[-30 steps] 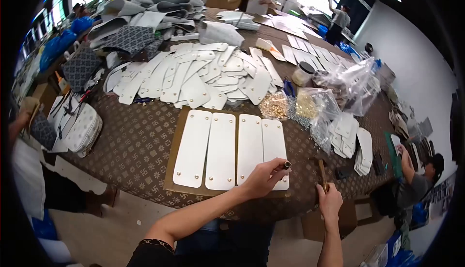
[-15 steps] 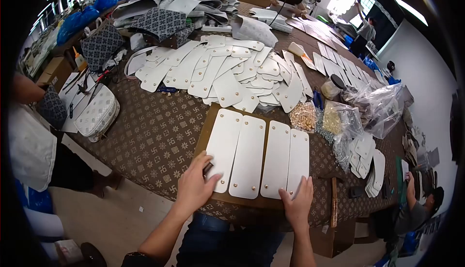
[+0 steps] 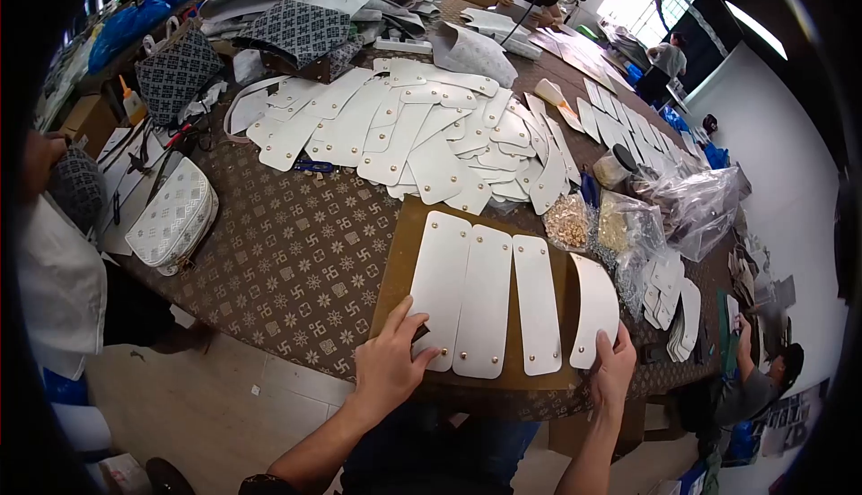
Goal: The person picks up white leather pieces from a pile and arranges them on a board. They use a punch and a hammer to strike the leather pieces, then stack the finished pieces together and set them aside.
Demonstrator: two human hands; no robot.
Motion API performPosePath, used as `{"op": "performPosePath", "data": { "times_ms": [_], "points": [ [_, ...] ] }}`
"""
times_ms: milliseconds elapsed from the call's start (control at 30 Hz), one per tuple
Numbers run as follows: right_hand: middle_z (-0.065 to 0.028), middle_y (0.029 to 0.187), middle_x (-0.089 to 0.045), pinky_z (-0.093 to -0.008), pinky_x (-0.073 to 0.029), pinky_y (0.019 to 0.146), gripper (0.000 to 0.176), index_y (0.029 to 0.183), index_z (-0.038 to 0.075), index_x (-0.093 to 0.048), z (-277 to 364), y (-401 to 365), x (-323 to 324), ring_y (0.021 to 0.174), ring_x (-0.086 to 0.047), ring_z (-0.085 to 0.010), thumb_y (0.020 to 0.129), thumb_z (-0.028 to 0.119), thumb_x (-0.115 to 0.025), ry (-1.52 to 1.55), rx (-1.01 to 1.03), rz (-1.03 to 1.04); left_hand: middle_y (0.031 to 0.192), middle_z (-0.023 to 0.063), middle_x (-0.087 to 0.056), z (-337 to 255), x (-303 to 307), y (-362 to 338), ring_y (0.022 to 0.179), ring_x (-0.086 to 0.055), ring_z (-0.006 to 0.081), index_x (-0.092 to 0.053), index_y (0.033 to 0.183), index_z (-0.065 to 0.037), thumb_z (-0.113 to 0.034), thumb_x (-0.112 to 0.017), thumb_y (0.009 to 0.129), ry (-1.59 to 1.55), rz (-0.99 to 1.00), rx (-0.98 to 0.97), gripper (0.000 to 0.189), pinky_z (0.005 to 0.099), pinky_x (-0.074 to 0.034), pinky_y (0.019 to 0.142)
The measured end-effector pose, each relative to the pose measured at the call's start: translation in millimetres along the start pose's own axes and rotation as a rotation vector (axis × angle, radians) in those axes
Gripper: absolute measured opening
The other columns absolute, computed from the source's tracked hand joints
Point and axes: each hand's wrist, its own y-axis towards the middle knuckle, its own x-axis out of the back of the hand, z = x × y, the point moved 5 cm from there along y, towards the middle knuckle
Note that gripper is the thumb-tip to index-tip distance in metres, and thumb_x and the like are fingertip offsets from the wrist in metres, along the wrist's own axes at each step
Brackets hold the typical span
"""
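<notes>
Left hand (image 3: 391,365) was down flat at the near-left corner of the brown board (image 3: 404,235), fingers loosely spread, fingertips touching the lower end of the leftmost of the three flat white panels (image 3: 483,302). A small dark tool (image 3: 420,333) poked out between thumb and forefinger; whether the hand gripped it or merely lay over it could not be told. The forearm came in low from the near edge, wrist straight, palm down.

Over to the right hand (image 3: 613,369): closed on the bottom edge of the lifted white panel (image 3: 594,306), thumb in front, fingers behind. The wrist was cocked up, the forearm rising almost straight from below. That panel stood off the board just beside its right edge, bowed into a soft curve, its top leaning away.

The panels looked like smooth white leather or leatherette, long with rounded corners, with small metal studs near the ends. The three flat ones lay side by side, lengthwise away from the person, on the stiff tan board. Beneath it the tabletop (image 3: 287,253) carried a brown cloth woven with pale motifs. Beyond the board sat a loose heap of white cut pieces (image 3: 431,136), and to the right clear bags of brass hardware (image 3: 567,221).
</notes>
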Motion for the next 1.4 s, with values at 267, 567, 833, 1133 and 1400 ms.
{"op": "performPosePath", "data": {
  "times_ms": [267, 567, 833, 1133, 1400],
  "points": [
    [-0.0136, 0.123, -0.071, -0.0332, -0.056, 0.093, 0.040, 0.135, -0.008, -0.058, -22.6, -3.5, -36.1, 0.103, -0.070, -0.0178, 0.101, 0.010, -0.067, -0.103, -0.243, 0.107, 0.148, 0.0131, -0.059, 0.7, -0.3, -0.1, 0.088, -0.076, 0.0328, -0.067, 0.125, -0.013, -0.027, -0.087, 0.084, 0.033, -0.025, -0.105, 0.048, 0.0412, -0.061, 0.070],
    [-0.0196, 0.110, -0.067, -0.0405, -0.055, 0.088, 0.062, 0.126, -0.006, -0.064, -25.9, 5.4, -57.7, 0.100, -0.066, -0.0286, 0.082, 0.030, -0.087, -1.031, -0.040, 0.150, 0.142, 0.0100, -0.063, -3.7, 0.5, -0.3, 0.077, -0.077, 0.0215, -0.070, 0.120, -0.011, -0.030, -0.089, 0.081, 0.051, -0.009, -0.183, 0.047, 0.0359, -0.060, 0.065],
    [-0.0146, 0.113, -0.075, -0.0327, -0.059, 0.083, 0.035, 0.129, -0.009, -0.060, -10.0, 10.5, -51.8, 0.092, -0.072, -0.0166, 0.101, 0.010, -0.068, -0.264, -0.274, 0.176, 0.144, 0.0094, -0.063, -1.4, -1.2, -2.1, 0.084, -0.077, 0.0246, -0.070, 0.118, -0.013, -0.038, -0.089, 0.080, 0.078, 0.024, -0.144, 0.049, 0.0364, -0.060, 0.066],
    [-0.0138, 0.118, -0.072, -0.0335, -0.055, 0.092, 0.033, 0.125, -0.007, -0.064, -34.0, -6.5, -95.3, 0.100, -0.070, -0.0209, 0.101, 0.015, -0.067, -0.349, -0.224, 0.280, 0.140, 0.0076, -0.066, -3.3, -3.8, -5.2, 0.075, -0.077, 0.0259, -0.071, 0.116, -0.013, -0.042, -0.088, 0.082, 0.098, 0.022, -0.251, 0.048, 0.0363, -0.061, 0.063],
    [-0.0129, 0.106, -0.072, -0.0325, -0.056, 0.082, 0.027, 0.117, -0.009, -0.066, -27.1, -8.5, -113.7, 0.089, -0.069, -0.0175, 0.096, 0.008, -0.071, -0.341, -0.195, 0.287, 0.136, 0.0062, -0.068, -3.3, -3.9, -8.0, 0.089, -0.077, 0.0247, -0.070, 0.118, -0.013, -0.045, -0.083, 0.086, 0.110, 0.021, -0.291, 0.046, 0.0359, -0.061, 0.066]
  ]
}}
